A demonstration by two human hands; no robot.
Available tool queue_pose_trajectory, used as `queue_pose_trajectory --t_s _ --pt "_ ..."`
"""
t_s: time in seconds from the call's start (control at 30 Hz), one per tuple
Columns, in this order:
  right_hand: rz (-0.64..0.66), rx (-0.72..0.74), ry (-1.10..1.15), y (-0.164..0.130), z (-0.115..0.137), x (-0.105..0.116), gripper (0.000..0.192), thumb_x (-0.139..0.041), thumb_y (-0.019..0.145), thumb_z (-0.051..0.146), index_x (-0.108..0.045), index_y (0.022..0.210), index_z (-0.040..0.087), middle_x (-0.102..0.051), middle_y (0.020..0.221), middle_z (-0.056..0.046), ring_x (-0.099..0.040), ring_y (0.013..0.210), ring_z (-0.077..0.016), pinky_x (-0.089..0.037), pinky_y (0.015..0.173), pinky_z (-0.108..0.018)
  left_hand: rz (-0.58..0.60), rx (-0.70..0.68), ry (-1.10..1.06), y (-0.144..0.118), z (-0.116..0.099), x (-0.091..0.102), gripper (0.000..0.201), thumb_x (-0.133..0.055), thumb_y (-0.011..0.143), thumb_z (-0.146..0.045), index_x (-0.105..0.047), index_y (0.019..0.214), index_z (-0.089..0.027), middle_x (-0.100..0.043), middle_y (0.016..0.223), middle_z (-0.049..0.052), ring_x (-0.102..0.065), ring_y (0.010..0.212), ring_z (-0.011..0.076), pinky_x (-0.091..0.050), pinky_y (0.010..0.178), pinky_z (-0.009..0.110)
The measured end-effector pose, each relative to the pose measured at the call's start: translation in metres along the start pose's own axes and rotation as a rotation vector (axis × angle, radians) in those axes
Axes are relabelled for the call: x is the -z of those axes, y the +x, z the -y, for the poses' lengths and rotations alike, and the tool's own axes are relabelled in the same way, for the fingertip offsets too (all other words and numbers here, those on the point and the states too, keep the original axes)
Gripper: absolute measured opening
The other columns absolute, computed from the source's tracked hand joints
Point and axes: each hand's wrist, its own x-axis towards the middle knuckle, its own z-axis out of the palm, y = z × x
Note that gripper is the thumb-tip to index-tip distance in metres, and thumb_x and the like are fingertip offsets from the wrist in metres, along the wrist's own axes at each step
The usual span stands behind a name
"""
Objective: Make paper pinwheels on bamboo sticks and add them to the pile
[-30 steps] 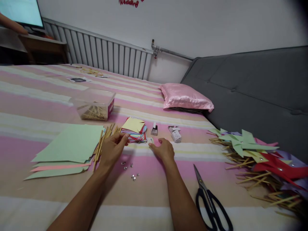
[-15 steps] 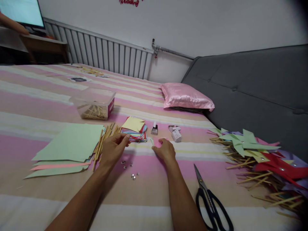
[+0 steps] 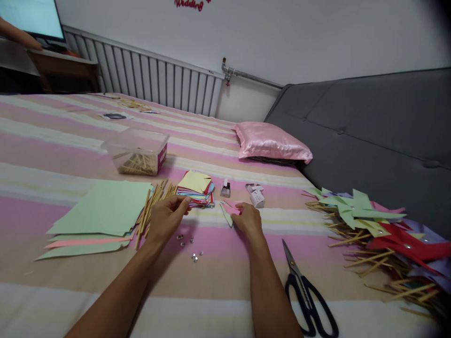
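My right hand (image 3: 248, 218) grips a small pink-and-green cut paper square (image 3: 228, 210) and lifts its edge off the striped bed (image 3: 218, 277). My left hand (image 3: 165, 217) hovers with fingers curled and pinched, its tips at the near edge of a stack of coloured paper squares (image 3: 197, 188); whether it holds something small I cannot tell. Wooden sticks (image 3: 152, 206) lie just left of that hand. Several small silver pins (image 3: 190, 246) are scattered on the bed between my wrists.
Black scissors (image 3: 306, 293) lie at the lower right. A heap of finished paper pinwheels (image 3: 373, 230) fills the right side. Large green sheets (image 3: 102, 209), a clear box of sticks (image 3: 139, 152), a stapler (image 3: 225, 188), a small white box (image 3: 256, 195) and a pink pillow (image 3: 273, 143) are around.
My right hand has taken hold of the small paper square and raised it off the bed, shifting slightly right. My left hand has stayed by the paper stack.
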Motion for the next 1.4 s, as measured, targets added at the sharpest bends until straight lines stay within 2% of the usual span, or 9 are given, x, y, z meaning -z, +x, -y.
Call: queue_pose_trajectory --t_s 0.37,0.5,0.6,0.73,0.83,0.93,1.07,1.2,1.4 --pt "-0.022 -0.026 0.075 0.004 -0.006 0.003 0.037 -0.065 0.062 0.031 -0.069 0.097 0.019 -0.069 0.094 -0.009 -0.062 0.089 -0.0255 -0.046 0.075 -0.033 0.007 0.003 0.000 0.000 0.000 0.001 0.028 -0.058 0.077 -0.041 -0.067 0.072 -0.014 -0.064 0.060 0.003 -0.058 0.057 0.0138 -0.044 0.054 0.023" --pt "0.018 0.017 0.147 0.007 -0.016 0.002 0.043 -0.073 0.052 0.028 -0.070 0.094 0.019 -0.070 0.087 -0.007 -0.064 0.078 -0.0220 -0.045 0.065 -0.028 0.009 0.016 -0.001 -0.001 -0.002 0.001 0.029 -0.058 0.077 -0.041 -0.067 0.074 -0.014 -0.064 0.060 0.003 -0.058 0.057 0.0138 -0.043 0.053 0.023" --pt "0.030 0.052 0.196 0.009 -0.021 0.000 0.037 -0.072 0.053 0.025 -0.071 0.089 0.019 -0.070 0.081 -0.005 -0.064 0.073 -0.0182 -0.044 0.061 -0.024 0.008 0.018 -0.008 -0.001 -0.003 0.000 0.029 -0.059 0.076 -0.042 -0.068 0.074 -0.014 -0.065 0.060 0.002 -0.059 0.057 0.0141 -0.044 0.055 0.023" --pt "-0.031 0.069 0.201 0.009 -0.020 0.003 0.013 -0.062 0.063 0.026 -0.071 0.070 0.019 -0.064 0.062 -0.002 -0.057 0.058 -0.0156 -0.035 0.050 -0.023 0.008 0.017 -0.001 -0.002 -0.005 0.000 0.028 -0.060 0.076 -0.041 -0.067 0.071 -0.014 -0.065 0.060 0.002 -0.060 0.058 0.0143 -0.044 0.055 0.023" --pt "-0.093 0.066 0.184 0.007 -0.016 0.007 0.020 -0.055 0.067 0.024 -0.061 0.049 0.018 -0.052 0.048 0.000 -0.046 0.048 -0.0136 -0.025 0.045 -0.024 0.011 0.017 0.008 -0.002 -0.006 0.000 0.029 -0.059 0.076 -0.041 -0.068 0.073 -0.014 -0.065 0.060 0.002 -0.059 0.057 0.0141 -0.043 0.054 0.023" --pt "-0.132 0.067 0.193 0.006 -0.015 0.009 0.024 -0.054 0.067 0.023 -0.052 0.043 0.018 -0.045 0.044 0.002 -0.039 0.045 -0.0119 -0.021 0.044 -0.024 0.023 0.023 0.009 -0.001 -0.005 0.000 0.029 -0.058 0.077 -0.042 -0.068 0.074 -0.014 -0.065 0.060 0.003 -0.058 0.057 0.0139 -0.043 0.054 0.023" --pt "-0.169 0.073 0.228 0.008 -0.016 0.004 0.020 -0.057 0.063 0.025 -0.053 0.045 0.018 -0.045 0.043 0.003 -0.040 0.044 -0.0120 -0.023 0.044 -0.024 0.031 0.031 -0.002 -0.001 -0.004 -0.001 0.030 -0.059 0.077 -0.042 -0.067 0.075 -0.013 -0.065 0.060 0.003 -0.058 0.058 0.0138 -0.043 0.055 0.023" --pt "-0.199 0.091 0.287 0.012 -0.015 -0.005 0.011 -0.058 0.062 0.027 -0.065 0.061 0.018 -0.061 0.057 0.000 -0.051 0.054 -0.0155 -0.031 0.049 -0.024 0.030 0.037 -0.014 -0.001 -0.004 -0.001 0.030 -0.060 0.076 -0.043 -0.067 0.075 -0.013 -0.064 0.061 0.003 -0.058 0.057 0.0137 -0.043 0.055 0.023" --pt "-0.244 0.131 0.420 0.012 -0.009 -0.012 0.026 -0.058 0.067 0.037 -0.071 0.082 0.020 -0.071 0.077 -0.004 -0.061 0.070 -0.0182 -0.043 0.062 -0.025 0.039 0.033 -0.017 -0.001 -0.001 -0.002 0.031 -0.060 0.075 -0.044 -0.068 0.075 -0.014 -0.064 0.060 0.003 -0.059 0.058 0.0139 -0.044 0.056 0.023"
